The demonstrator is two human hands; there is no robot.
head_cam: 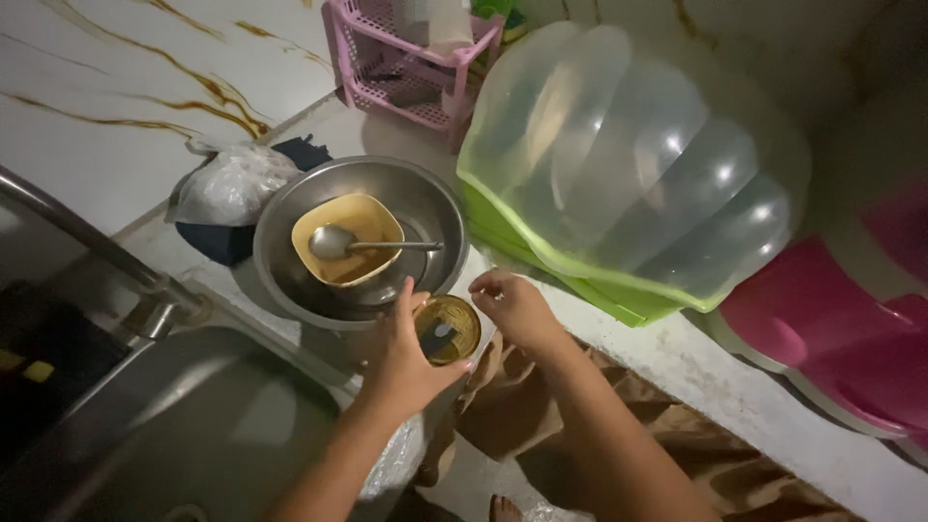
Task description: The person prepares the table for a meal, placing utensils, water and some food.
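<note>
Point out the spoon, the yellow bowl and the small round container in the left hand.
spoon (333,242), head view, on its scoop.
yellow bowl (379,215), head view, on its far rim.
small round container (462,319), head view, on its rim.

Steel bowl (290,280) on white counter (677,362)

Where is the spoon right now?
In the head view, left of centre, the spoon lies across the yellow square bowl, which sits inside the steel basin beside the sink.

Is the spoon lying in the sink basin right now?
No, the spoon rests in the yellow square bowl, which sits inside the steel bowl on the counter beside the sink.
</note>
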